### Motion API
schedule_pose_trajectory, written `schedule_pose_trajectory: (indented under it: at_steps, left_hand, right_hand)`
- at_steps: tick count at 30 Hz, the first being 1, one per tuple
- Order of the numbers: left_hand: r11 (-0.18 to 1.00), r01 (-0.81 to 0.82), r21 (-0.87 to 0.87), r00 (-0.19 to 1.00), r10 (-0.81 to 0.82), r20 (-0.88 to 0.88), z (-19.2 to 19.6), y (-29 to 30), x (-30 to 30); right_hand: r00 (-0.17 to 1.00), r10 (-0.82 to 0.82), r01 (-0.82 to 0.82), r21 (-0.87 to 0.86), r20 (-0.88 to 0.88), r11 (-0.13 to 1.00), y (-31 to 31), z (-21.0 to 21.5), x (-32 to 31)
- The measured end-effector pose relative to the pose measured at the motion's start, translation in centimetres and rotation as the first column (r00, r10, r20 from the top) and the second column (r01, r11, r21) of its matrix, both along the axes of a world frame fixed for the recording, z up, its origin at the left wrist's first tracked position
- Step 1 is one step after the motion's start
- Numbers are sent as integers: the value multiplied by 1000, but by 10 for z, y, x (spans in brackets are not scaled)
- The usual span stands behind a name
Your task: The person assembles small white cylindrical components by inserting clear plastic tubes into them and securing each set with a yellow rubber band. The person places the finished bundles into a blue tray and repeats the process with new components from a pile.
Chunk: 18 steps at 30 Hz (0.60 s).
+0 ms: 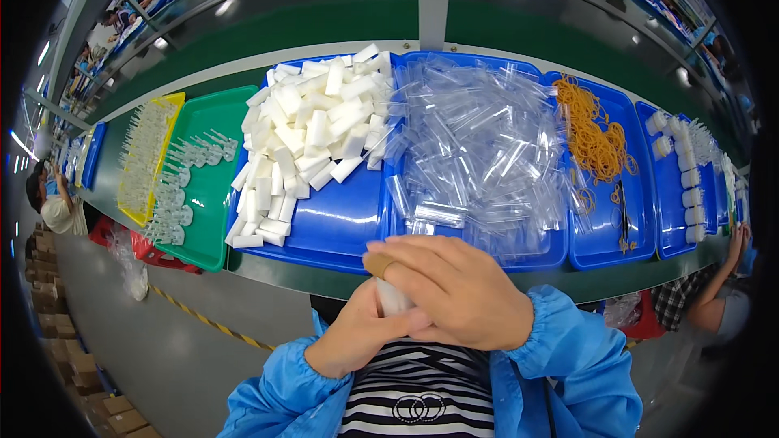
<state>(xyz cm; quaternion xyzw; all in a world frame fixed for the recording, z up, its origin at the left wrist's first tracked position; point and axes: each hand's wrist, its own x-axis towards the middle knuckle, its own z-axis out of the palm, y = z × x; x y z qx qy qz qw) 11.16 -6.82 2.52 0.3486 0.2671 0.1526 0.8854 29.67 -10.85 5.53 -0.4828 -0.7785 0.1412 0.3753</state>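
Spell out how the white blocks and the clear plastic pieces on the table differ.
Look: the white blocks are opaque; the clear plastic pieces are see-through and catch the light.
Shape: the blocks look short and chunky; the clear pieces look longer and slimmer.
Spread: the blocks bunch toward the far and left sides of their blue tray; the clear pieces cover most of theirs.
Shared: both lie loosely heaped at mixed angles in blue trays.

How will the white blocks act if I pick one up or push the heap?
The white blocks look matte and foam-like, so each is probably light for its size. Their flat sides suggest they would slide rather than roll. They lie loosely heaped at odd angles in the blue tray, so a push may set some tumbling.
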Motion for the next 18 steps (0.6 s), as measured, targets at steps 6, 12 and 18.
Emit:
schedule_pose_trajectory:
  at_steps: [6,12,18]
  left_hand:
    - [994,105,-38,987,-109,-115,5,-5,15]
    - [972,93,-215,995,-82,61,15,-17,35]
    - [984,177,-26,971,-170,170,1,-14,44]
  right_hand:
    - [999,22,-26,104,43,994,-18,-11,11]
    - [996,-33,42,96,-87,995,-38,-8,22]
    - [968,-126,144,69,-217,987,-62,9,79]
